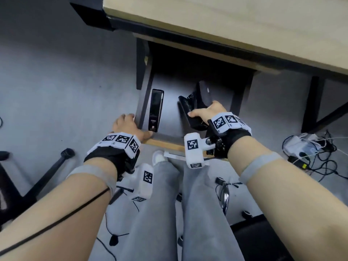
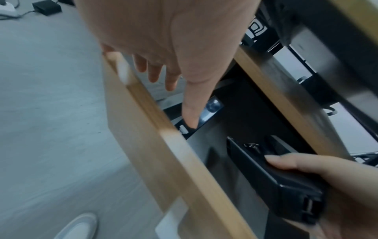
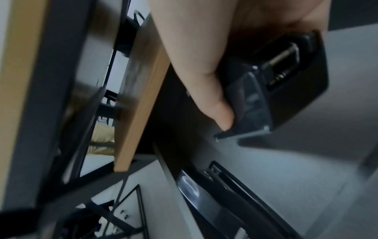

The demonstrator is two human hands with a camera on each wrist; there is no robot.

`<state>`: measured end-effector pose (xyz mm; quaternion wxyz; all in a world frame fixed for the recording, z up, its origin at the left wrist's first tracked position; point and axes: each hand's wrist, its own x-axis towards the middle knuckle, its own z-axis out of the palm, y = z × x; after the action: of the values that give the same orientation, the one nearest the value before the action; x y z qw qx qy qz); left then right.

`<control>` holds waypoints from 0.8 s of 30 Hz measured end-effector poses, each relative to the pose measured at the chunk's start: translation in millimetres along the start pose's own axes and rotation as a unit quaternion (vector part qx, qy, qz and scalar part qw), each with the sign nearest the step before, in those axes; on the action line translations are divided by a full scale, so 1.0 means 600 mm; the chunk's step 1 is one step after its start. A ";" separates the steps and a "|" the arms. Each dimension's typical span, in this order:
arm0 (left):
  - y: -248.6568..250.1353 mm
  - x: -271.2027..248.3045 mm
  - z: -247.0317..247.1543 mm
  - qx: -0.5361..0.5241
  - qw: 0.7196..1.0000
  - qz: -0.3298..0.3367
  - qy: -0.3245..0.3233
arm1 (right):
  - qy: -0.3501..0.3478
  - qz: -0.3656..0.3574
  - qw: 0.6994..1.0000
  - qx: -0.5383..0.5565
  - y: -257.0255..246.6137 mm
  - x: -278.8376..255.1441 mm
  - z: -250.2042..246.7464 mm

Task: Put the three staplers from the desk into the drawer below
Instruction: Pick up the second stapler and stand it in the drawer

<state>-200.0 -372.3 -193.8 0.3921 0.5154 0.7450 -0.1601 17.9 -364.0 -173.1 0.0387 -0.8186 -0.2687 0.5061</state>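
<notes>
The drawer (image 1: 165, 144) under the desk (image 1: 226, 25) stands pulled out; its inside is dark. One slim black stapler (image 1: 155, 110) lies along its left wall, also seen in the wrist views (image 2: 212, 105) (image 3: 204, 190). My left hand (image 1: 131, 127) rests on the drawer's front left corner, thumb (image 2: 191, 105) straight down onto that stapler's near end, fingers straight outside the wall. My right hand (image 1: 202, 112) grips a bulkier black stapler (image 1: 188, 112) (image 2: 276, 177) (image 3: 276, 90) low inside the drawer's right half. A rounded black part (image 1: 204, 93) behind it may belong to it or be another stapler; I cannot tell.
The drawer's wooden front panel (image 2: 153, 145) faces my grey-trousered legs (image 1: 169, 204) and white shoe (image 1: 158, 157). A black chair base (image 1: 47, 172) stands on the floor at left. Cables and a power strip (image 1: 305, 146) lie at right, beside a black desk leg (image 1: 312, 102).
</notes>
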 end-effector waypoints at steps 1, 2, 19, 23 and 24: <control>-0.005 0.004 0.003 -0.010 1.000 0.004 -0.003 | 0.026 -0.003 1.000 -0.007 -0.006 0.003 0.011; -0.011 0.008 0.006 -0.018 1.000 0.007 -0.009 | 0.047 -0.006 0.999 -0.015 -0.010 0.006 0.023; -0.020 -0.007 0.011 -0.025 0.998 0.046 -0.037 | 0.017 0.051 0.997 -0.058 -0.011 0.035 0.130; -0.019 -0.007 0.011 -0.023 0.998 0.043 -0.041 | 0.013 0.062 0.996 -0.063 -0.015 0.036 0.136; -0.018 -0.007 0.011 -0.020 0.998 0.042 -0.044 | 0.005 0.063 0.996 -0.066 -0.014 0.033 0.132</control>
<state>-206.2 -383.7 -196.3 0.4411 0.5307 0.7079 -0.1506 -45.9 -363.6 -224.8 -0.0461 -0.8372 -0.2491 0.4846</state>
